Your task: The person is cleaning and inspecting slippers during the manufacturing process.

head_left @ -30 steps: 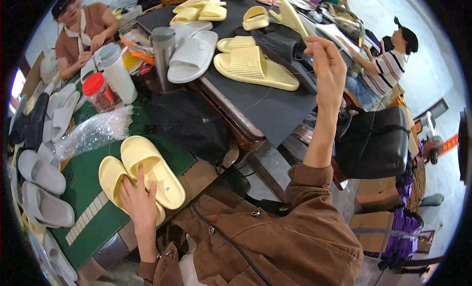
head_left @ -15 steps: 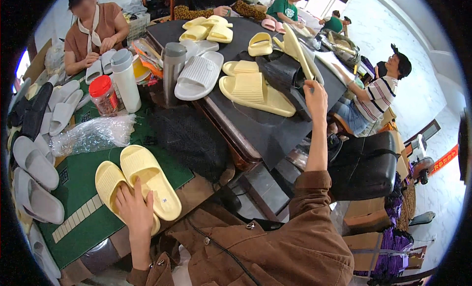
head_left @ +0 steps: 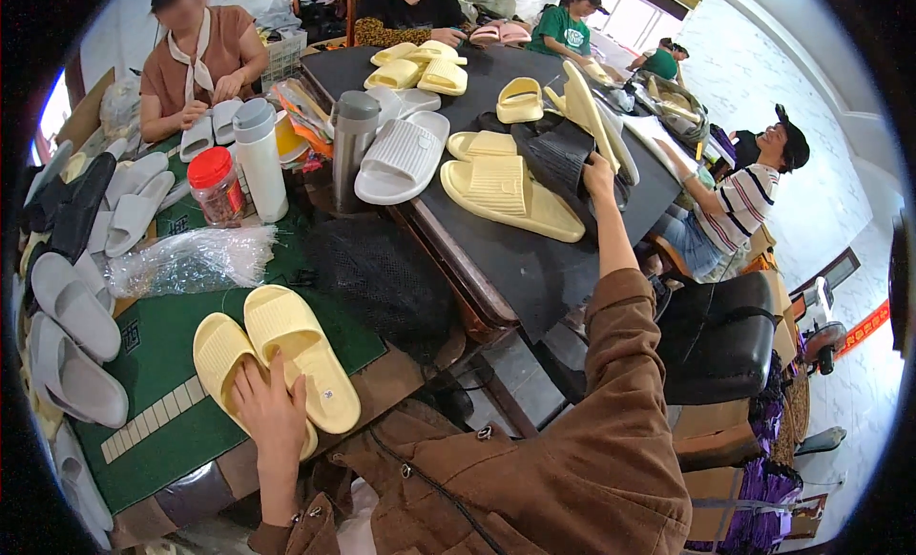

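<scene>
Grey foam slippers [head_left: 72, 307] lie stacked along the far left edge, soles and straps overlapping. Next to them, on the green mat [head_left: 181, 345], sits a crumpled clear plastic bag [head_left: 191, 261]. Behind it stand a red-lidded jar [head_left: 216, 186] and a white bottle [head_left: 260, 161].

Pale yellow slipper pair [head_left: 286, 359]: moulded foam, ribbed footbed, wide single strap, two slippers side by side and touching on the near part of the mat. Long axes run from upper left to lower right; the strap ends sit at the upper left, away from the person, and the heels point down-right toward the mat's edge. A small dark mark shows on the right slipper's heel area.

Left hand [head_left: 272, 412] rests flat on the pair, over the left slipper's heel and the seam between the two; fingers extended and slightly spread, pressing down, not pinching.

Further right, a black mesh bag [head_left: 382, 278] lies beside the mat. On the dark table [head_left: 534, 269] are a steel flask [head_left: 353, 140], a white slipper [head_left: 405, 159] and more yellow slippers [head_left: 506, 188].

Right hand [head_left: 599, 176], arm stretched out in a brown sleeve, is at a black slipper [head_left: 558, 154] on the table. Fingers are curled against its edge; whether they actually pinch it, cannot tell.
</scene>
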### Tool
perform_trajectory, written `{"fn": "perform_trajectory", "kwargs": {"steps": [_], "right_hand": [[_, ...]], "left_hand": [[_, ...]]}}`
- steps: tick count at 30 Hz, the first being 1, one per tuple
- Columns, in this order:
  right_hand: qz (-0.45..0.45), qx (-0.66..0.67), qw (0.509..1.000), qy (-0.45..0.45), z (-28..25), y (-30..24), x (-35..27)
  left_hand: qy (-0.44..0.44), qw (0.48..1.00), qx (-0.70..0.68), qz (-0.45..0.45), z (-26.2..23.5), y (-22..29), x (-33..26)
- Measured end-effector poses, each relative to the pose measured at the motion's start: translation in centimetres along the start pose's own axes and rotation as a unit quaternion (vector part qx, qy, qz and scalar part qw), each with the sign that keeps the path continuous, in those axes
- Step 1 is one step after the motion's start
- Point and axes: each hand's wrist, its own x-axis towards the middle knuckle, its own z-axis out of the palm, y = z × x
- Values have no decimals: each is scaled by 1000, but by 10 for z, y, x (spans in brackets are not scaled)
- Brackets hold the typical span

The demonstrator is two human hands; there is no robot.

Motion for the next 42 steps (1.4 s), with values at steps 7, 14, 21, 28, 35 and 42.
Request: {"fn": "perform_trajectory", "kwargs": {"steps": [7, 14, 21, 28, 35, 42], "right_hand": [[30, 105, 987, -116, -16, -33, -4], [72, 450, 881, -127, -39, -59, -51], [12, 543, 808, -228, -38, -177, -119], [12, 589, 764, -262, -71, -206, -186], [29, 620, 713, -326, -74, -223, -233], [-59, 473, 717, -508, -61, -256, -260]], "left_hand": [[-7, 1000, 6, -19, 0, -5, 0], [34, 999, -7, 3, 13, -9, -5], [65, 998, -24, 10, 7, -1, -6], [55, 998, -29, -2, 5, -1, -6], [42, 997, -69, 3, -1, -5, -3], [88, 989, -113, -26, -5, -34, -26]]}}
